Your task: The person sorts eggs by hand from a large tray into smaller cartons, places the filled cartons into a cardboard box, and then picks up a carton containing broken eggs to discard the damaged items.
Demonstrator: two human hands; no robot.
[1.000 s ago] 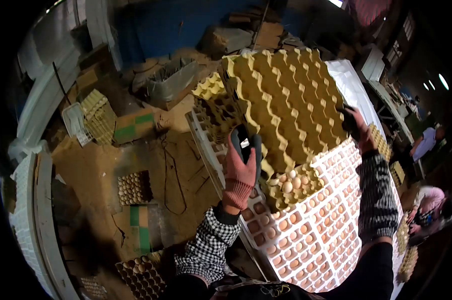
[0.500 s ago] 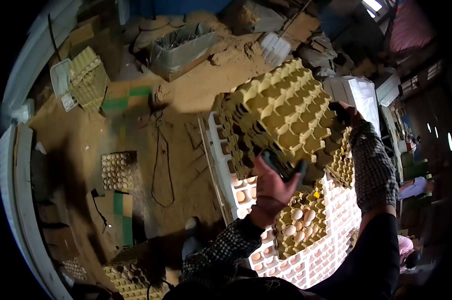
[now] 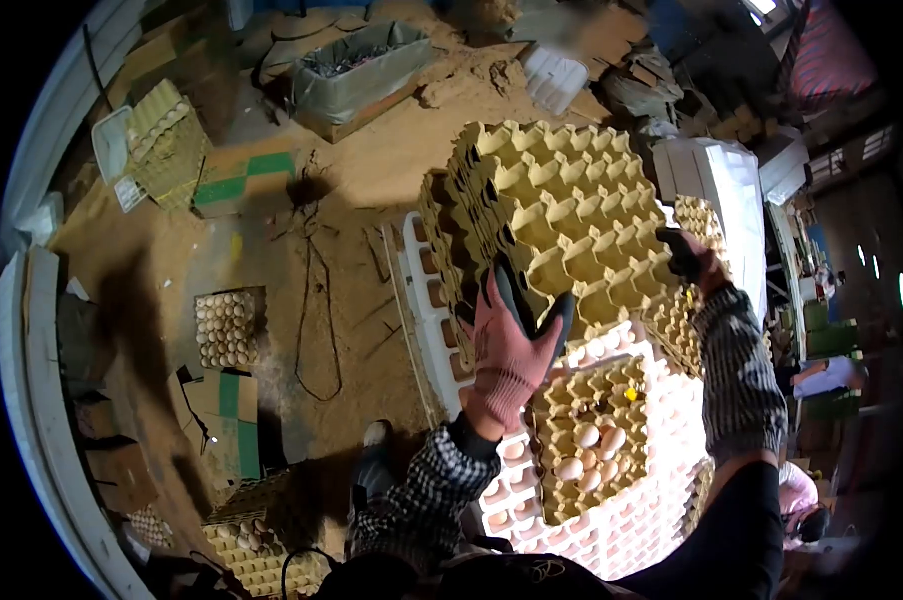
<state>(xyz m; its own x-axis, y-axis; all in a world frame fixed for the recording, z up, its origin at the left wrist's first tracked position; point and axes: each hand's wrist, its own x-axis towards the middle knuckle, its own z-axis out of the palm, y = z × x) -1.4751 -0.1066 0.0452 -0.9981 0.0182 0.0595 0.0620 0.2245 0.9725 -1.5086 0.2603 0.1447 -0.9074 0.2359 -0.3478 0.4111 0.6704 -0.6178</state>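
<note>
A thick stack of yellowish pulp egg trays stands at the centre, its top tray without eggs. My left hand, in a pink glove with dark fingertips, is at the stack's near left corner, thumb and fingers spread. At the right edge of the stack is my right hand, its dark-tipped fingers bent against the trays; their inner side is hidden. Nearer me, a pulp tray with several eggs and a yellow spot lies on brightly lit white trays of eggs.
More egg trays are at the right. On the floor at left are a tray of eggs, cardboard boxes and a wire loop. A lined bin stands farther back. People are at the far right.
The top of the stack has shifted left and sits flatter, more in line with the trays beneath. My left hand has moved left and up; my right hand is slightly lower.
</note>
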